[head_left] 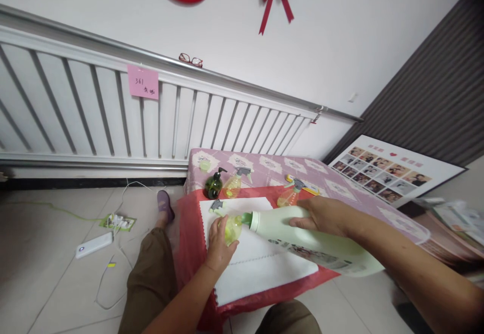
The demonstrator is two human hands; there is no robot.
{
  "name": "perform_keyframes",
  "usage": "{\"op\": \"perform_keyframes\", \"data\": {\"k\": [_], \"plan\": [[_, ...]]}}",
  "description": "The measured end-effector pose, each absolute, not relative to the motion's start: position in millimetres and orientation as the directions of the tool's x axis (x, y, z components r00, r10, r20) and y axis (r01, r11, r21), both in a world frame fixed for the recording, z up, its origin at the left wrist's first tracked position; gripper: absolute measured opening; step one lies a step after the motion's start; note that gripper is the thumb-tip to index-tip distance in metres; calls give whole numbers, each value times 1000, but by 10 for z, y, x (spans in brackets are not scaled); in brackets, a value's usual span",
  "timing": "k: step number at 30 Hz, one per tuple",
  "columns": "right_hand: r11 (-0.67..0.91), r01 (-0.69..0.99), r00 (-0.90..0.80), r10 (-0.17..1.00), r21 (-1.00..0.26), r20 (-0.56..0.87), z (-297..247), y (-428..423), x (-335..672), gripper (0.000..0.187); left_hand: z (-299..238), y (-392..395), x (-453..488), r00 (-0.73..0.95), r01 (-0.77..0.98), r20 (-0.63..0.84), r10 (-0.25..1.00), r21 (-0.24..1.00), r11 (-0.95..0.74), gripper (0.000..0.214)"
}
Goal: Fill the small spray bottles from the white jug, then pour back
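Note:
My right hand (pixel 321 215) is wrapped round a large pale green jug-like bottle (pixel 280 223), tilted nearly level with its neck to the left. Its green spout meets the mouth of a small clear bottle (pixel 233 229) with yellow-green contents. My left hand (pixel 219 246) closes round that small bottle. Whether liquid is flowing I cannot tell. A grey spray head (pixel 217 205) lies on the white mat (pixel 260 268) just behind the small bottle. Farther back stand a dark green pump bottle (pixel 214 185), a yellowish spray bottle (pixel 232 185) and an orange-tinted spray bottle (pixel 288 196).
Red sheeting (pixel 192 243) lies under the mat, over a purple patterned tablecloth (pixel 264 165). A yellow-edged item (pixel 310 189) lies at the back. A radiator (pixel 212 117) lines the wall. A power strip (pixel 117 221), cables and a white power bank (pixel 94 245) are on the floor.

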State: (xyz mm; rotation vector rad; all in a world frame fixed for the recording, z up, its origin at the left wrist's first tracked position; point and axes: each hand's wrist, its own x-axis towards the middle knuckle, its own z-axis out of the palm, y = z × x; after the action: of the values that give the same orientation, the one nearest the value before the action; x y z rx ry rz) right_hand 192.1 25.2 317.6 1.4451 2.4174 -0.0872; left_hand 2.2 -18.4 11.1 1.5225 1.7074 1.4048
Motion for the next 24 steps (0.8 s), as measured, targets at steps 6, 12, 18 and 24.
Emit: {"op": "perform_keyframes", "data": {"k": [6, 12, 18, 24], "plan": [[478, 870, -428, 853, 117, -301, 3163, 254, 1925, 46, 104, -183, 26, -283, 451, 279, 918, 883, -129, 77], [480, 869, -430, 852, 119, -300, 3173, 242, 1902, 41, 112, -189, 28, -294, 462, 300, 907, 876, -140, 76], [467, 875, -416, 859, 123, -299, 3202, 203, 1885, 41, 117, -192, 28, -292, 446, 293, 910, 884, -142, 76], [463, 875, -409, 864, 145, -293, 3193, 208, 1878, 41, 128, -192, 24, -291, 447, 287, 913, 884, -136, 77]]}}
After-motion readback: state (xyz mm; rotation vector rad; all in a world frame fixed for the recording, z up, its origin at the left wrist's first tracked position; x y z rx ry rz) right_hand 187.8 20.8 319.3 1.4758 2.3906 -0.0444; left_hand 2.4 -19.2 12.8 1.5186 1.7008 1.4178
